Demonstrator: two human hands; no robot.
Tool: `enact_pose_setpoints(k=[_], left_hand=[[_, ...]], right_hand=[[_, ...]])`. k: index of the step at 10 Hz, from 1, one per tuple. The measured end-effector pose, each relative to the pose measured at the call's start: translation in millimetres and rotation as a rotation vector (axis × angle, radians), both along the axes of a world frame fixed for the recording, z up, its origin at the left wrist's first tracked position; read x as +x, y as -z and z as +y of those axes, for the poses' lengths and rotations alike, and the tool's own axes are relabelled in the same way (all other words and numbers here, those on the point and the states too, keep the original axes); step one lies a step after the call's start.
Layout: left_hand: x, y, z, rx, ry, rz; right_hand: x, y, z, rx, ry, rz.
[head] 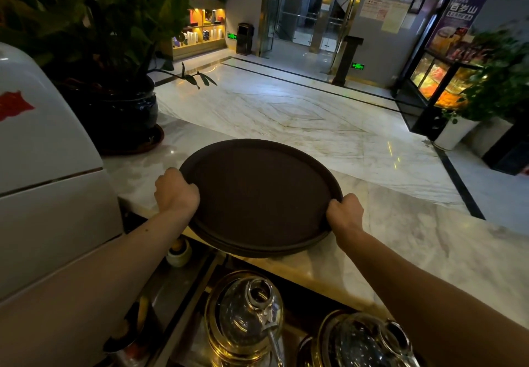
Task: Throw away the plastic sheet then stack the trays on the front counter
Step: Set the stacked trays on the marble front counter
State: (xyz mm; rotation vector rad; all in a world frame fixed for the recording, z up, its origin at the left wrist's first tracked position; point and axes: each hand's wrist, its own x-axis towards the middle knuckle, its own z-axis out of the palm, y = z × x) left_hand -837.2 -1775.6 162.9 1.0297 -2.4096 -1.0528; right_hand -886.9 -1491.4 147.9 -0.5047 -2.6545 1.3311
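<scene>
Shiny white marble covers the floor of this big dim room, and the pale marble tabletop [429, 240] in front of the person looks much the same. On it, in the middle and close to the near edge, sit the round dark brown plastic trays [259, 195]. I can see more than one rim at the near side, so one tray lies on top of another. The near part of the pile hangs a little over the edge.

The left hand [176, 192] is curled tight on the left rim. The right hand [343, 209] is curled tight on the right rim. Both are pinching the rim, one on each side, with the fingers tucked under where I cannot see them.

No plastic sheet shows anywhere, so that job looks done.

These trays look stiff and flat, and not very heavy. The top looks a bit rough, so it should not slip much. The rim is the best place to hold, on two sides across from each other, so the pile stays level.

To the far left stands a big green plant in a dark pot [114, 109]. Down near the person are two clear glass teapots [249, 309], which could break if a tray fell.
</scene>
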Motion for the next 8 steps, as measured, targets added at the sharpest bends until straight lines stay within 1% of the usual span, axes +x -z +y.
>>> enact_pose_setpoints(k=[2, 3, 4, 5, 6, 7, 8], left_hand=[[-6, 4, -3, 0.065, -0.067, 0.054], [-12, 10, -5, 0.077, -0.097, 0.076], [-19, 7, -8, -0.002, -0.064, 0.065], [-20, 4, -10, -0.040, -0.028, 0.047], [-19, 0, -6, -0.050, 0.021, -0.004], [23, -43, 9, -0.068, 0.121, -0.074], [46, -59, 21, -0.114, 0.207, -0.105]], right_hand=[[-8, 3, -1, 0.023, -0.013, 0.014], [-19, 8, -3, 0.105, -0.026, 0.044], [-25, 3, -4, 0.203, -0.060, 0.086], [-22, -5, -4, 0.254, -0.070, 0.112], [-20, -14, -4, 0.275, -0.106, 0.063], [29, -56, 17, 0.251, -0.178, -0.024], [54, -71, 28, 0.271, -0.247, 0.004]])
